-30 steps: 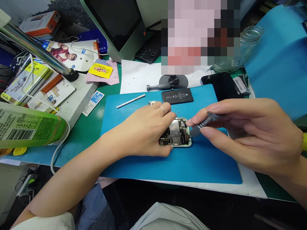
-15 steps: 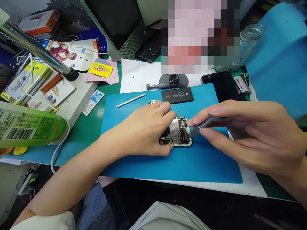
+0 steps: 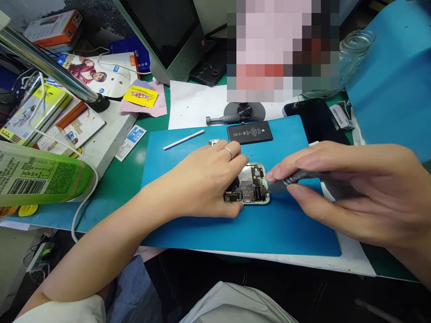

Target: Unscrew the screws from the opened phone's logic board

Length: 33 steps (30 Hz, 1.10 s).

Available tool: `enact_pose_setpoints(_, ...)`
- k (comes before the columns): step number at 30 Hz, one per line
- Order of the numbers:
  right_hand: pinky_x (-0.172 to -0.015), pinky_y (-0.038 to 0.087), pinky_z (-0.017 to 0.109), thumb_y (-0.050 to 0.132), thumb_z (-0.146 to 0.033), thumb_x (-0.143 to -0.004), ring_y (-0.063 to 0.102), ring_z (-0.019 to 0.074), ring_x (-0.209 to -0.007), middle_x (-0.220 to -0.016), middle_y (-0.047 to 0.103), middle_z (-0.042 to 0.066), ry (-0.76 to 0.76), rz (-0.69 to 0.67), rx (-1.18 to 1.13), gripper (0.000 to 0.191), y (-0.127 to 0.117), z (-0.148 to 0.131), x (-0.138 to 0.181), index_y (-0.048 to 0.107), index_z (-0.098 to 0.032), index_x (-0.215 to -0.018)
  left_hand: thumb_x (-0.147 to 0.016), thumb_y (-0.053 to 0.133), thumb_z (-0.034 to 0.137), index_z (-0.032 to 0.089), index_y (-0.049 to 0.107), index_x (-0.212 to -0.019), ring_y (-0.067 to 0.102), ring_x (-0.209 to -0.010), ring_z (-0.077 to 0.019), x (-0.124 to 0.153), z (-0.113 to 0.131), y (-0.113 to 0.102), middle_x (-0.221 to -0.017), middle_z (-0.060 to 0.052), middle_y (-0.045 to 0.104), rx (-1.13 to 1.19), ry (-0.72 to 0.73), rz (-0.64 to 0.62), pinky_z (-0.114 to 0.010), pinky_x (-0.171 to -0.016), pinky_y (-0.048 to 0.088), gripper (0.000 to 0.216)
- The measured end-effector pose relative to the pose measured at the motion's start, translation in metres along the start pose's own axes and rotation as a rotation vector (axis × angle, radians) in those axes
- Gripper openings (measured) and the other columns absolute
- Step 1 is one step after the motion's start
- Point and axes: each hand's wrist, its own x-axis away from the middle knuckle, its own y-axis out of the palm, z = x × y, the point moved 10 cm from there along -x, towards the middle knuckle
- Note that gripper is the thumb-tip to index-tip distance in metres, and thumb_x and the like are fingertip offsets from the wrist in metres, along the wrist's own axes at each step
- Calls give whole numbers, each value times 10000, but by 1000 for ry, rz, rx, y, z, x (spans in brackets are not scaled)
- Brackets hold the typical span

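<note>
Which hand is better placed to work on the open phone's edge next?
Probably the right hand: it holds the gray tool, tip at the edge of the open phone. The left hand seems occupied, gripping the phone.

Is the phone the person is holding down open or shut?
The phone is open: its circuit parts show bare, with no screen covering them, beside the left hand holding it.

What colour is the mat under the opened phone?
The mat is blue, clearest in the head view.
</note>
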Motion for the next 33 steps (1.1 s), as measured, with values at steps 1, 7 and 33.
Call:
enact_pose_setpoints(1,-749,721,241,737,-31,-827,842,166,-878,-993,831,-66,-10,-11,-3,483,0,0,1,745,-372,-1169,-901,700,455,114,693,-1231,604,-983,-312,0,0,0,-1112,-119,616,1,2,1,-434,-854,505,475)
enact_pose_setpoints(7,-836,710,258,705,-15,-839,844,173,-931,-1094,849,-39,-130,-104,39,697,6,-8,7,703,-400,-1419,-898,694,449,111,703,-1229,608,-991,-306,0,0,0,-1125,-116,621,4,3,15,-429,-848,497,473)
enact_pose_setpoints(33,-1001,663,243,741,-55,-942,822,155,-1042,-1229,838,-9,-221,-149,271,752,11,-9,13,548,-310,-1622,-912,690,456,123,669,-1180,616,-1003,-324,-1,0,1,-1133,-137,623,-15,1,2,-452,-881,527,428)
